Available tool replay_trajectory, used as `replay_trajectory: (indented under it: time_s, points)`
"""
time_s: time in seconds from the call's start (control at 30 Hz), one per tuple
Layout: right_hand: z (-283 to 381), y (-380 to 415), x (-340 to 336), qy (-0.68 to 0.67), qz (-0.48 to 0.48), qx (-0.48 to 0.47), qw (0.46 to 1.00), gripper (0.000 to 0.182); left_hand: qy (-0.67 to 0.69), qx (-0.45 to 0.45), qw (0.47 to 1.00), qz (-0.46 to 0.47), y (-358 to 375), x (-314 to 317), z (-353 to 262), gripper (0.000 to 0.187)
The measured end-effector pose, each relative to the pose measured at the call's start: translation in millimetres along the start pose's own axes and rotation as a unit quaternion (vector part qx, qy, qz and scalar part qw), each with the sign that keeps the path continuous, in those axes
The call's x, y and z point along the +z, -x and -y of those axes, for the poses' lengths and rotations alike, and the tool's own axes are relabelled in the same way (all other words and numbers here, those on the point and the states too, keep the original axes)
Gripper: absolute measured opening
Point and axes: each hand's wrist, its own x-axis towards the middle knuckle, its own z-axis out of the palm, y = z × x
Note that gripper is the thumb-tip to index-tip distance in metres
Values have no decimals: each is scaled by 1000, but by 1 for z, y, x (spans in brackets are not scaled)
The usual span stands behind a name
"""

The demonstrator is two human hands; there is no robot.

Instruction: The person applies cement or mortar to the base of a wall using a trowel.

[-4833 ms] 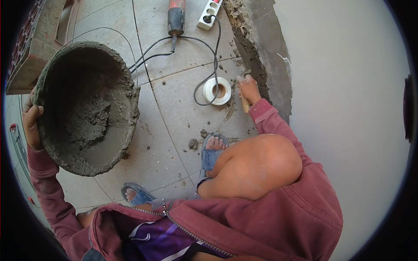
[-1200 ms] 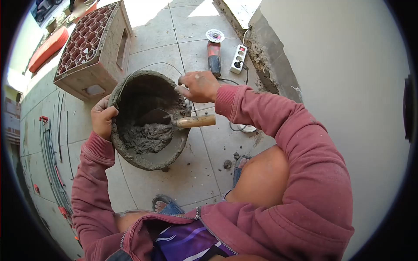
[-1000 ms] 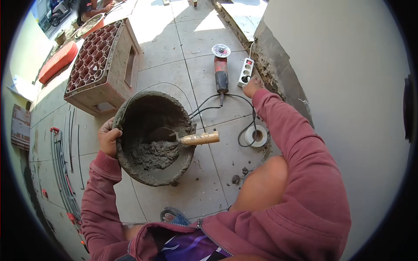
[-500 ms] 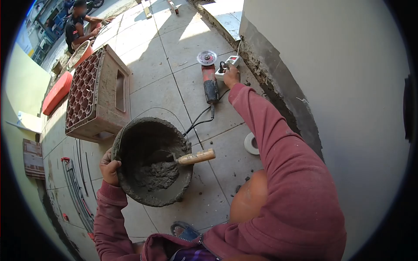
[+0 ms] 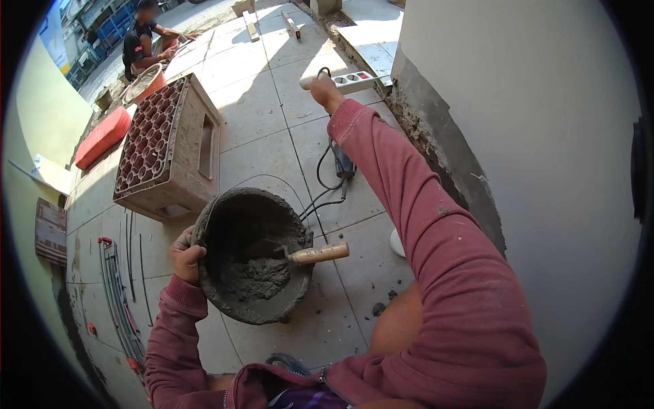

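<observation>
My left hand (image 5: 186, 256) is closed on the left rim of a mortar-caked bucket (image 5: 300, 286), which tilts toward me. Inside lie wet grey mortar (image 5: 255, 278) and a trowel (image 5: 320, 253), its wooden handle jutting past the right rim. Farther forward, my right hand (image 5: 325, 94) is closed around the left part of a white power strip (image 5: 353, 82), with a black plug cord looping above the fingers. Below that hand, my sleeve covers most of an angle grinder (image 5: 344, 163); its dark rear end and cable still show.
A dirty plastic bottle crate (image 5: 194, 143) stands left of the bucket. Beyond it are a red container (image 5: 103, 138) and an orange mortar tub (image 5: 144, 85) near a crouching person (image 5: 142, 44). A hacksaw (image 5: 116, 300) and thin rods lie at left. A wall (image 5: 524, 136) rises at right.
My right hand has moved left and forward, shifting the power strip the same way. The grinder, plainly visible before, is now mostly behind my arm. My left hand keeps its grip on the bucket.
</observation>
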Motion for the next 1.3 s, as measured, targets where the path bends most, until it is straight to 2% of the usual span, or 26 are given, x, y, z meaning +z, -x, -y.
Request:
replay_trajectory:
  time_s: [0.03,0.1,0.13,0.2,0.23,0.3,0.33,0.37,0.4,0.47,0.53,0.6,0.63,0.7,0.73,0.8,0.87,0.93,1.0,1.03,1.13,1.17,1.3]
  points:
    - [-1,4,9,0,4,-5,1000,50,2,5,1000,-4,-1,-2,1,42]
    - [-3,23,23,87,85,-61,991,59,-2,4,1000,11,-3,-10,4,43]
    - [-11,31,31,83,88,-57,991,59,-7,-3,1000,20,-1,-13,4,43]
    - [-39,42,42,77,149,-108,980,64,-12,-5,1000,10,2,-12,2,43]
    - [-48,46,43,79,149,-107,980,64,-10,1,1000,1,1,-10,3,43]
    - [-51,68,44,132,242,-86,957,62,6,-3,1000,1,-1,-14,4,44]
    - [-54,78,44,134,251,-83,955,62,21,-7,1000,-4,-1,-18,6,44]
    - [-35,97,38,145,293,-98,940,60,25,-13,1000,-1,-1,-20,6,44]
    - [-12,120,32,152,340,-113,921,59,35,-14,999,4,-2,-21,6,44]
    - [35,172,21,232,461,-75,853,57,49,-20,999,5,-3,-22,6,43]
    - [35,214,25,362,538,-138,748,58,2,-26,1000,-10,-4,-37,14,36]
    - [-4,253,30,366,507,-222,748,55,14,-28,999,-34,0,-21,6,33]
    - [-14,267,36,354,523,-224,742,55,-1,-23,999,-41,-2,-24,10,32]
    - [-23,282,43,413,487,-242,731,42,-15,-20,998,-51,-2,-26,14,31]
    - [-20,283,44,411,493,-242,728,42,-11,-17,999,-44,-2,-23,12,30]
    - [1,272,45,445,480,-232,720,29,-7,-9,999,-40,-4,-19,10,29]
    - [34,261,36,464,438,-297,711,23,-9,-5,999,-45,-3,-22,12,28]
    - [51,251,27,470,352,-363,723,21,-21,-8,998,-57,-3,-26,15,27]
    - [62,242,24,491,307,-408,706,18,-12,-10,998,-63,-3,-22,13,27]
    - [61,242,27,503,302,-396,707,16,-7,2,998,-64,-4,-22,15,25]
    - [44,258,41,524,344,-347,697,16,-35,-1,997,-74,-4,-18,16,23]
    - [43,265,44,522,391,-352,671,18,-47,5,996,-75,-5,-17,17,22]
    - [42,301,51,474,466,-303,683,21,-48,6,995,-83,0,-9,11,21]
